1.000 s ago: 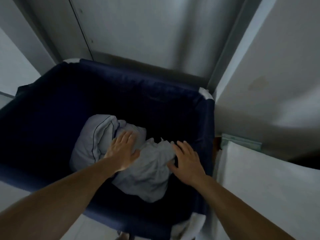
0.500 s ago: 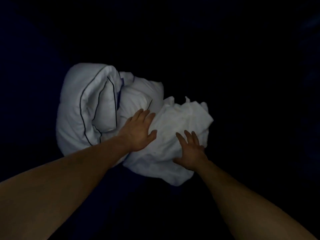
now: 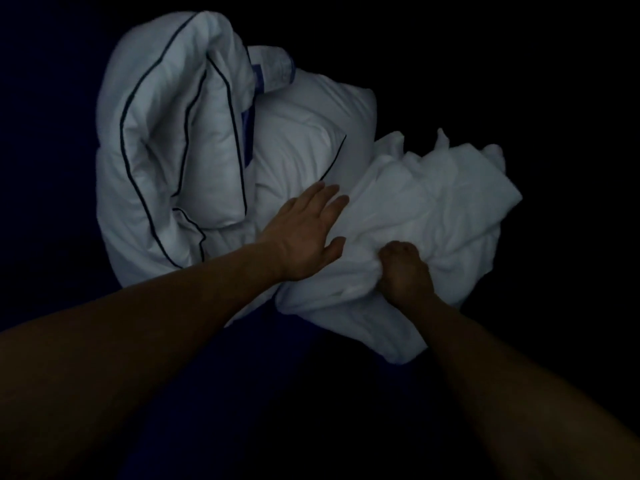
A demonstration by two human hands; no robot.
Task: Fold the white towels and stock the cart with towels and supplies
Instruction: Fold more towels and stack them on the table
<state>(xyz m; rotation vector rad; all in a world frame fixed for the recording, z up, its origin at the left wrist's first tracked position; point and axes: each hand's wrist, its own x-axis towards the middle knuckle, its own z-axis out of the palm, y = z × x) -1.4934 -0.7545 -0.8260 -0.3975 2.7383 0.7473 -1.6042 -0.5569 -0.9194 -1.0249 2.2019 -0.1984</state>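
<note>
Two hands work on one crumpled cloth. My left hand (image 3: 304, 237) lies palm down with its fingers straight, pressing the near-left edge of the white towel (image 3: 433, 209). Its fingertips reach the place where the towel meets the plain pillow (image 3: 311, 140). My right hand (image 3: 403, 271), just right of the left, has its fingers curled into the towel and bunches a fold of cloth in its fist. Most of the towel spreads beyond and to the right of this hand. Left of the left hand lies the piped pillow (image 3: 166, 133), white with thin dark piping and doubled on itself. A blue patch (image 3: 258, 77) beyond the left fingertips may be a label, but the light is too dim for me to read it. Dark blue fabric (image 3: 270, 341) shows between my forearms.
</note>
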